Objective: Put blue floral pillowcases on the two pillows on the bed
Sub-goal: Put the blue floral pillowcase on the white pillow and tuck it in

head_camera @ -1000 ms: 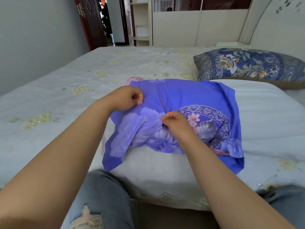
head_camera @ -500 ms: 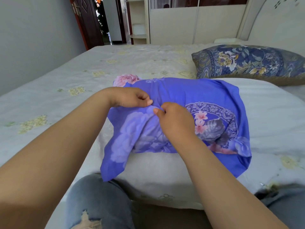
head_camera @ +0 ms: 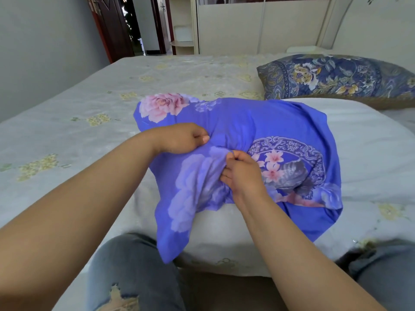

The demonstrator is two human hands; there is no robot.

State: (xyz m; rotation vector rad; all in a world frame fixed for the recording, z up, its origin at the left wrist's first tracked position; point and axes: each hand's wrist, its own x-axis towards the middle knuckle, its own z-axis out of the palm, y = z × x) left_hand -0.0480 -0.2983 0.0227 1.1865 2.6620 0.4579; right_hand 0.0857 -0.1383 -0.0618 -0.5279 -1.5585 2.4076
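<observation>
Your left hand (head_camera: 179, 138) and right hand (head_camera: 241, 170), now drawn close together, each pinch a fold of the blue pillowcase (head_camera: 242, 122) atop the white pillow (head_camera: 359, 149), indicating you are gathering fabric toward its opening

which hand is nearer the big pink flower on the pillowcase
Left. The left hand grips just below the pink flower; the right hand pinches fabric lower, toward the round pattern.

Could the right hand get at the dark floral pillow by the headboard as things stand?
Probably, with a stretch. The right hand is pinching the blue pillowcase, so it must let go first. Nothing stands between it and the dark pillow, only the white pillow.
</observation>
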